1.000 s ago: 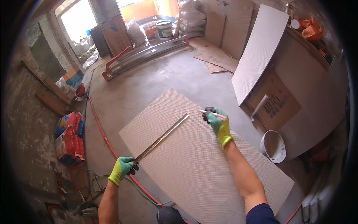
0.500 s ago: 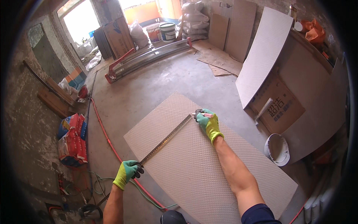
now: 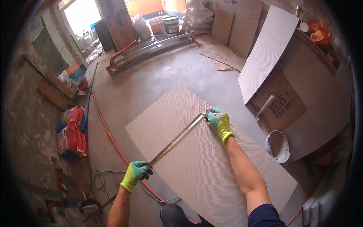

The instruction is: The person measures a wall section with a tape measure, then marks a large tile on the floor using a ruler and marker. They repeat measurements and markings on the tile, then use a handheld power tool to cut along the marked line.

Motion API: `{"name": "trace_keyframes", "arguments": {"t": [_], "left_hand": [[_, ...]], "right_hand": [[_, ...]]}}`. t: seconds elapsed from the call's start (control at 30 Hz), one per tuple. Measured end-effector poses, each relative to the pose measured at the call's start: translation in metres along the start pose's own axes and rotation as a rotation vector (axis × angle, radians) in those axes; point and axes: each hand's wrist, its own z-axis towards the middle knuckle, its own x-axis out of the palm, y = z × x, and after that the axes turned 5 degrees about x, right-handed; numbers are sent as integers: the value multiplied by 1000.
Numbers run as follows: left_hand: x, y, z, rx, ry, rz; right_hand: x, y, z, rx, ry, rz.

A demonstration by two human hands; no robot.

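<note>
A large tile [image 3: 242, 174] with a grid-textured face lies on the floor before me. A long metal ruler [image 3: 176, 140] crosses its left part at a slant. My left hand [image 3: 137, 173], in a green and yellow glove, is closed on the ruler near the tile's left edge. At the ruler's far end, my gloved right hand [image 3: 218, 120] grips a pink and white marker [image 3: 218, 114], its tip beside the ruler's end. The fingertips there are partly hidden, so I cannot tell whether they also press the ruler.
A red hose [image 3: 107, 130] runs along the tile's left side. A white bucket [image 3: 277, 146] stands right of it, near a leaning tile [image 3: 268, 53] and a cardboard box [image 3: 281, 104]. A long tile cutter [image 3: 151, 53] lies farther back. Red bags [image 3: 72, 132] sit by the left wall.
Both hands and the ruler have shifted right across the tile, the right hand slightly farther along. The view has moved a little. Both grips look the same.
</note>
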Motion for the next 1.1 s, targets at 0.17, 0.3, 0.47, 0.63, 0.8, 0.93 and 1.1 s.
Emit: {"name": "trace_keyframes", "arguments": {"t": [0.17,0.3,0.47,0.63,0.8,0.93,1.1], "left_hand": [[43,10,-41,3,18,-95],[75,19,-72,18,36,-74],[112,34,-104,-32,57,-158],[141,46,-128,-11,84,-135],[168,60,-157,23,211,-92],[183,70,-179,-17,318,-17],[155,68,-185,106,343,9]], "right_hand": [[-48,-23,-35,-57,-43,46],[-84,-42,-56,-42,-61,72],[-128,-62,-94,-42,-83,102],[-164,-76,-127,-28,-128,137],[-208,-88,-166,35,-168,135],[-229,-91,-194,20,-182,74],[-180,-92,-223,-136,-65,221]]}}
